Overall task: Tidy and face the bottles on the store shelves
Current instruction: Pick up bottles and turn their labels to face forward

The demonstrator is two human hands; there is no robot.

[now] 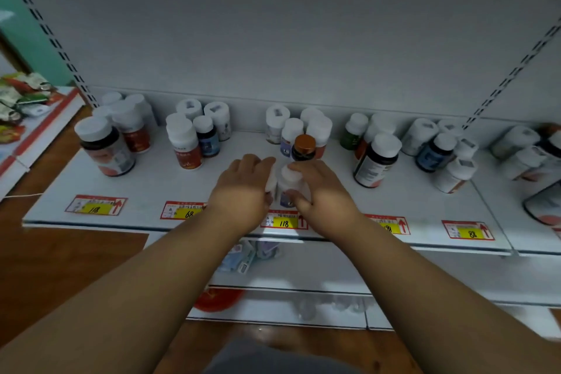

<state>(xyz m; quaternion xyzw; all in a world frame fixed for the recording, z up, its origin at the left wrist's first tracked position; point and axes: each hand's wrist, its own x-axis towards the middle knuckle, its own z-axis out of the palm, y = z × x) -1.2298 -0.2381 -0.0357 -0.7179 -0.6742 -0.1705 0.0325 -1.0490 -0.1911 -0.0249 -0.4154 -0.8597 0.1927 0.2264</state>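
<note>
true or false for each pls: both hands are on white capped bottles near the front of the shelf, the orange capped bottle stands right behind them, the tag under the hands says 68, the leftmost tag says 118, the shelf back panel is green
1. Left hand and right hand each hold a white-capped bottle near the shelf front: true.
2. The orange-capped bottle stands just behind them: true.
3. The tag under the hands says 68: false, it reads 118.
4. The leftmost tag says 118: true.
5. The back panel is green: false, it is pale grey.
</note>
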